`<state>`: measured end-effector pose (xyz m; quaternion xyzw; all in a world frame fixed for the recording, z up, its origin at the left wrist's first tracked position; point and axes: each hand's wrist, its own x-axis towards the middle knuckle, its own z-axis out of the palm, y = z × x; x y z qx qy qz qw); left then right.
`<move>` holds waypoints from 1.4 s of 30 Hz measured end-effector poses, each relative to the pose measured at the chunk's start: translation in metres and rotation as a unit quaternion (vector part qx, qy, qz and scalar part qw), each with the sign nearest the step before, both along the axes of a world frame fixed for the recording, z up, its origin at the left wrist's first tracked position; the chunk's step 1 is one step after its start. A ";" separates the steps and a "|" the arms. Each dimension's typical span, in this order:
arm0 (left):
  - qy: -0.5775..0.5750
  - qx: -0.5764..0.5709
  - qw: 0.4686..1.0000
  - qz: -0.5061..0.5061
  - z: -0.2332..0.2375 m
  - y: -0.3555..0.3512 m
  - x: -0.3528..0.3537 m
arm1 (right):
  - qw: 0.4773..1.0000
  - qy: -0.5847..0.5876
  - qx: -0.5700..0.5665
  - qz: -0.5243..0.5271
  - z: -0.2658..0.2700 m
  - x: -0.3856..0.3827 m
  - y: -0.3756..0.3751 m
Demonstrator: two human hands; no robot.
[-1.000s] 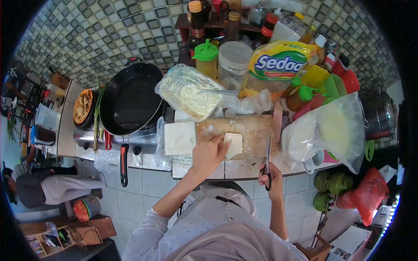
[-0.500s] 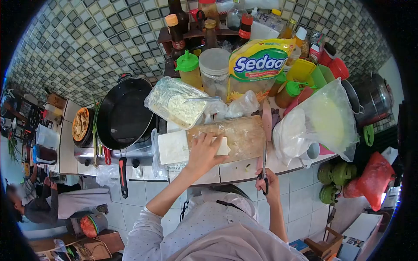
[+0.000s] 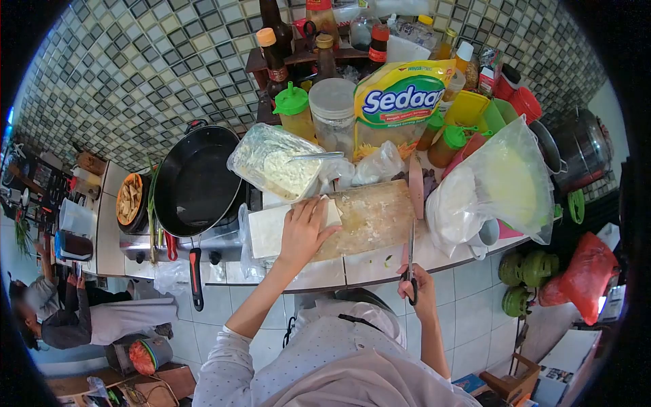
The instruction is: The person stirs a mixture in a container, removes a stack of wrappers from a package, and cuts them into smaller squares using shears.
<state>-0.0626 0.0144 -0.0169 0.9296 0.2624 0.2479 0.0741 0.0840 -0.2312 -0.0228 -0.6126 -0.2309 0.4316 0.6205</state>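
Observation:
My left hand lies with its fingers stretched across a flat stack of white wrapper sheets. The stack's right end rests on a wooden cutting board. In my right hand, at the counter's front edge, is a pair of scissors with dark handles, blades pointing away from me. Just beyond the blades, a pink-bladed knife lies along the board's right side. Behind the stack, a clear plastic tub holds a pale crumbly mix with a metal utensil in it.
A black frying pan sits on the stove at left. To the right stand a plastic bag and a white mug. Jars, bottles and a yellow Sedaap pouch line the back. Other people are at far left.
My left hand has slid left and slightly away over the white sheets, whose right edge now sits farther left on the board. The right hand and scissors stay put.

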 end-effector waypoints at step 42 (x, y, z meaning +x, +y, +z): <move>-0.078 0.065 0.995 0.008 -0.032 -0.015 -0.120 | 0.882 -0.467 -0.064 0.027 0.057 -0.029 0.077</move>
